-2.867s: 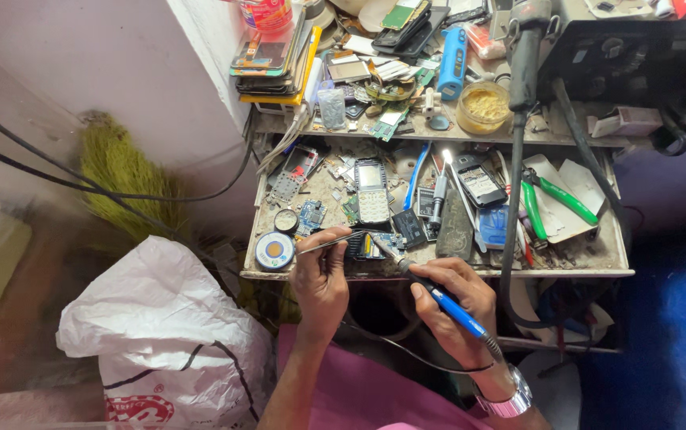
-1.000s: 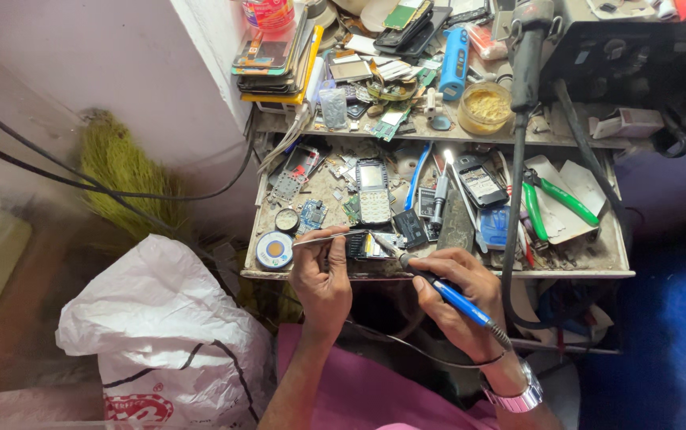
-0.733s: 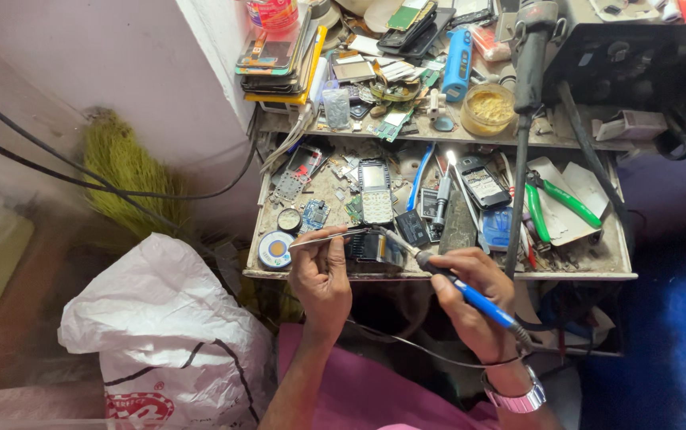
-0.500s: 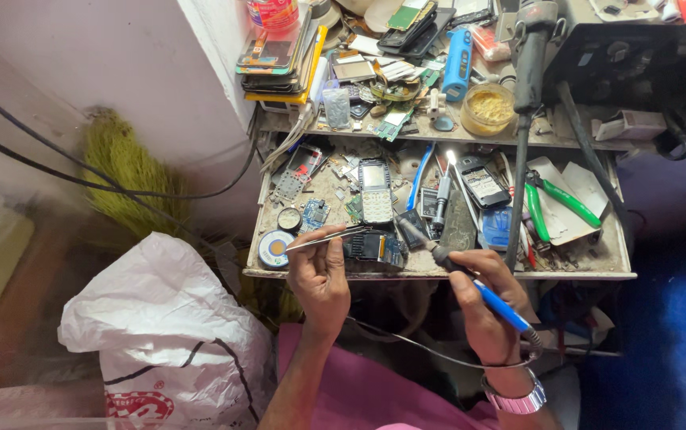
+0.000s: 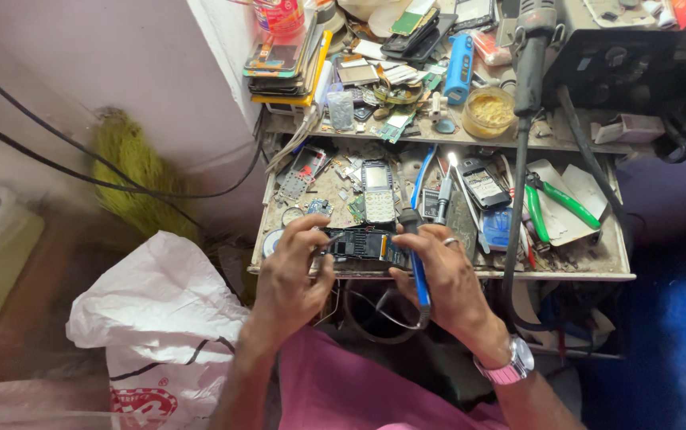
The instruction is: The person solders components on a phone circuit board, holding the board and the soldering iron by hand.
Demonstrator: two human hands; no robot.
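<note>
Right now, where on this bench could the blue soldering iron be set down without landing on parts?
Little bare room. The pale sheet under the green pliers at the tray's right end is freest. The tray's middle around the keypad phone is packed, and so is the upper shelf. The left hand and right hand take up the front edge.

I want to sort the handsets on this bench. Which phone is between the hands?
The dark opened phone, held at the tray's front edge by the left hand and right hand. The keypad phone lies untouched behind it.
</note>
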